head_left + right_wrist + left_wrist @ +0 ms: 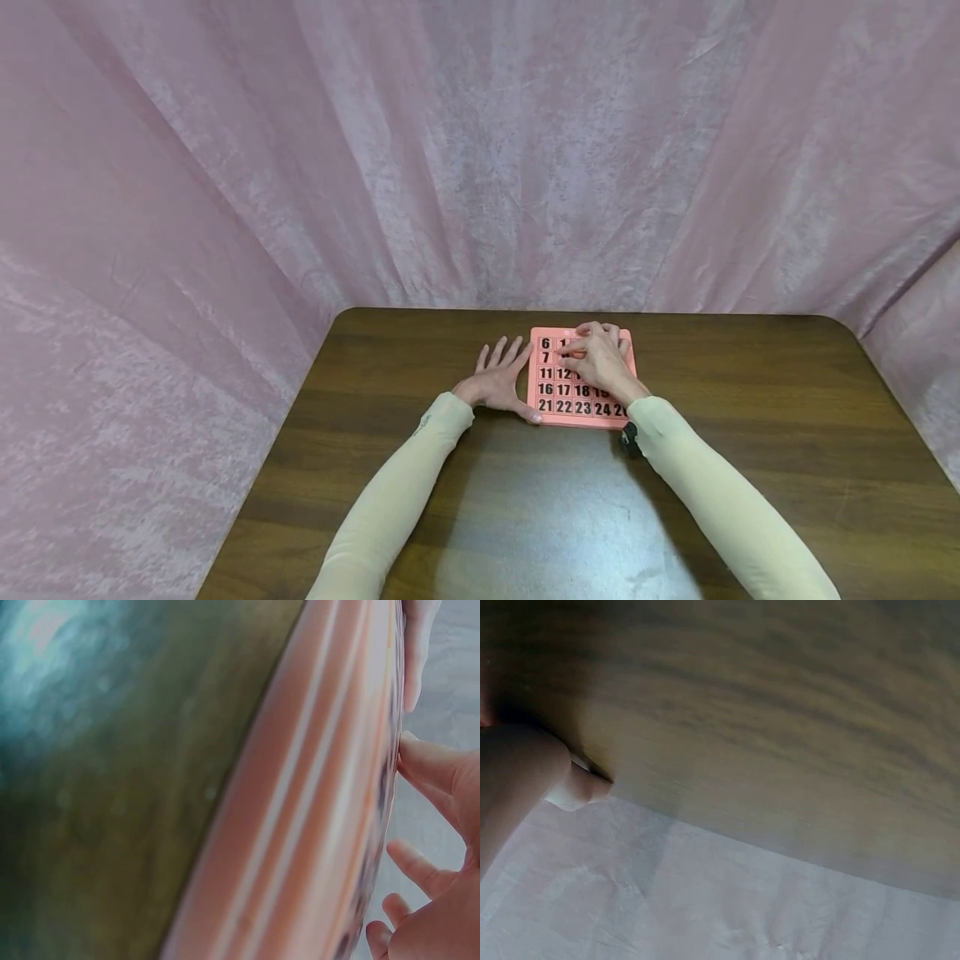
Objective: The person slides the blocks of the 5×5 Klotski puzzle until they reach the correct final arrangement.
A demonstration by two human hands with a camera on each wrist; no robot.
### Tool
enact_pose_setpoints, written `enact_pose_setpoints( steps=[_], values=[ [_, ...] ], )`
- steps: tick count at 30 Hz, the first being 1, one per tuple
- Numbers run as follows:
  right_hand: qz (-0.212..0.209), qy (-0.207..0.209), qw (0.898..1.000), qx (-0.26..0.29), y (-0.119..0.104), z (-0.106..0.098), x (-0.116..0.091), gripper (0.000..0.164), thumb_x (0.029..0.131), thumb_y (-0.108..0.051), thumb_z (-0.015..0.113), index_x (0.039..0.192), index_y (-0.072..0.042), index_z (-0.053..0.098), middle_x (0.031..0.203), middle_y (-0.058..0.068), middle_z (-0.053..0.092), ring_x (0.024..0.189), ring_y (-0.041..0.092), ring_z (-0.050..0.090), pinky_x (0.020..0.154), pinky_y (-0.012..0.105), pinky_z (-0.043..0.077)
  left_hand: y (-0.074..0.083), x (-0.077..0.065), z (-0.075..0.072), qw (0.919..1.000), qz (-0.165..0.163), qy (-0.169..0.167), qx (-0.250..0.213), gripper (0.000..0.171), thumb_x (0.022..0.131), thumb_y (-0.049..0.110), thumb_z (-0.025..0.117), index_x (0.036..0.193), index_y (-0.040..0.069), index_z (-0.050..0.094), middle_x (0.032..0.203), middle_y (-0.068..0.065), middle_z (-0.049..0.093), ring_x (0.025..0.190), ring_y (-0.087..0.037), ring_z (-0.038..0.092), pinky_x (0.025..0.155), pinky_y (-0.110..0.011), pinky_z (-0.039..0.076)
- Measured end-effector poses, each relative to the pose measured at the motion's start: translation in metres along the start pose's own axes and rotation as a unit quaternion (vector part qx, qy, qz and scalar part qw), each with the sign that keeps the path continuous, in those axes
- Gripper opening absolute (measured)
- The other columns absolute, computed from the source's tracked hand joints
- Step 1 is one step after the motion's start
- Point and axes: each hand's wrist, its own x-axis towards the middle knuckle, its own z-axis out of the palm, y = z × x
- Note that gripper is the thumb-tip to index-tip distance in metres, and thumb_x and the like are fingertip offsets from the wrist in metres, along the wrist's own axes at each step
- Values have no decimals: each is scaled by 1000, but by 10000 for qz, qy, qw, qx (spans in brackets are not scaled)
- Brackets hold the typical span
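A pink square board [534, 375] with rows of black numbers lies near the table's far edge; its layered pink side [285, 795] fills the middle of the right wrist view. My left hand [498, 383] is spread along the board's left side, fingers straight, thumb at the near left corner. In the left wrist view, only part of the left hand [525, 780] shows. Over the board's upper right reaches my right hand [600, 358], covering several numbers. Its fingers are bent and parted, and one fingertip [411, 750] touches the numbered face.
The board rests on a dark wooden table [375, 417] with rounded far corners. A pink velvety curtain [480, 150] hangs behind and at both sides. Beneath the right sleeve sits a small black device [630, 439] at the wrist.
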Motion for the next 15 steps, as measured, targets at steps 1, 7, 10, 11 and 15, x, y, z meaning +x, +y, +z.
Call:
enact_pose_setpoints(
  steps=[1, 7, 10, 11, 15],
  values=[
    [6, 8, 10000, -5, 0, 0, 0, 24, 101, -28, 80, 121, -15, 86, 159, 22, 51, 151, 52, 26, 110, 68, 21, 0, 0, 0, 10000, 5, 4, 0, 149, 74, 73, 90, 176, 34, -13, 184, 6, -22, 171, -25, -27, 137, -57, -20],
    [41, 26, 9999, -101, 4, -2, -1, 25, 100, -29, 81, 120, -15, 86, 158, 22, 52, 149, 53, 29, 112, 70, 21, -1, 0, 1, 10000, 27, 15, 7, 149, 75, 74, 89, 175, 34, -13, 184, 6, -23, 171, -25, -27, 137, -56, -20],
    [52, 35, 9999, -136, 6, -4, -2, 24, 101, -29, 80, 120, -16, 87, 157, 22, 53, 148, 53, 29, 112, 72, 21, -1, -1, 0, 10000, 35, 32, 1, 149, 74, 74, 89, 175, 35, -13, 184, 6, -22, 171, -24, -27, 137, -56, -20],
    [55, 32, 9999, -130, 7, -5, -3, 24, 101, -28, 80, 120, -16, 86, 158, 22, 53, 148, 53, 29, 112, 72, 21, -1, -1, 0, 10000, 37, 39, -4, 149, 74, 75, 89, 175, 35, -13, 184, 7, -22, 171, -24, -27, 137, -56, -20],
    [94, 16, 9999, -124, 9, -7, -5, 24, 101, -28, 79, 121, -16, 86, 159, 22, 51, 149, 54, 27, 112, 71, 20, -2, 0, 1, 10000, 59, 59, 20, 149, 74, 76, 88, 175, 37, -13, 185, 8, -21, 171, -24, -26, 138, -57, -18]
  ],
)
